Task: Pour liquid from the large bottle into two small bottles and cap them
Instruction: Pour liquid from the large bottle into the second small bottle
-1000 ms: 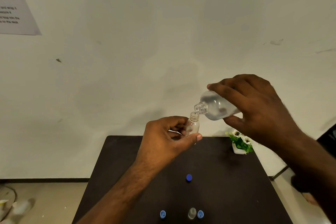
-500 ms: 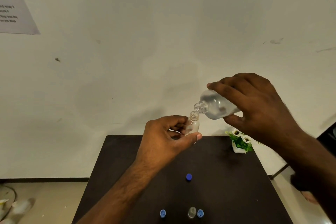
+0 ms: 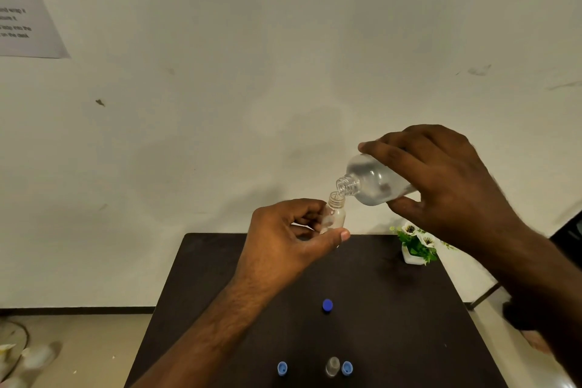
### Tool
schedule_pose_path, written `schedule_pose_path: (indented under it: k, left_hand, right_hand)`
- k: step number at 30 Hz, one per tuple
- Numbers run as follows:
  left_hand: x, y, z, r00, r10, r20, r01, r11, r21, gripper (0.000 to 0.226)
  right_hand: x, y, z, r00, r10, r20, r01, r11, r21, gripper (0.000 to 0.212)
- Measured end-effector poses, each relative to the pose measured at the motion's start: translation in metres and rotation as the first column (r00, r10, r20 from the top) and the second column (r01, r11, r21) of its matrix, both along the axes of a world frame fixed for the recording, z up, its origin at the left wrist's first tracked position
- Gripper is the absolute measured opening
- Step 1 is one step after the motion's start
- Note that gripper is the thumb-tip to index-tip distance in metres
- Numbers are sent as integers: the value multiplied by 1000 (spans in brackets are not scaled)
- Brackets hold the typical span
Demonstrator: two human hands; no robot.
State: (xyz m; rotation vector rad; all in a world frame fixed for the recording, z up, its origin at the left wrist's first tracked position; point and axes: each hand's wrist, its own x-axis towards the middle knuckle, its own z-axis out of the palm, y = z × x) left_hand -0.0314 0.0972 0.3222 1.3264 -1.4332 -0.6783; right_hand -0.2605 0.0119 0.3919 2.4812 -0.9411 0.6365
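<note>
Both hands grip: the right hand [image 3: 447,186] wraps the tilted large bottle [image 3: 373,181]; the left hand [image 3: 283,239] pinches a small bottle [image 3: 334,214] just below its mouth. Clear plastic, probably light and slippery, so body grips suit.

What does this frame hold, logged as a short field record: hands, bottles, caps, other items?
left hand: holds small bottle upright above the table
right hand: holds large bottle tilted, mouth at the small bottle's neck
second small bottle: standing uncapped at the near table edge
caps: three blue, loose on the table; dark blue cap mid-table, two light blue caps near the edge, one beside the second bottle
other: potted plant at the far right corner; paper sheet on the wall
</note>
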Motion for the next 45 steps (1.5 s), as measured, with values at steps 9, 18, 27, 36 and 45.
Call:
schedule_pose_path:
  k: [9,18,27,36,45]
  left_hand:
    - [0,1,0,1000,8,1,-8,1000,-2,41]
    - [0,1,0,1000,8,-6,-8,1000,-6,41]
    - [1,1,0,1000,14,-6,-14,1000,-9,42]
    - [1,1,1,1000,5,-2,-5,1000,-11,39]
    - [2,0,0,1000,8,-1,-8,1000,-7,40]
  right_hand:
    - [0,1,-1,1000,-5,-7,5,1000,2,66]
    - [-1,0,-1,1000,-10,-15,10,1000,-2,67]
    - [1,-1,0,1000,5,-22,-6,1000,-16,65]
    - [1,0,0,1000,5,-17,-6,1000,-16,65]
    - [1,0,-1,1000,2,-20,-3,1000,-18,66]
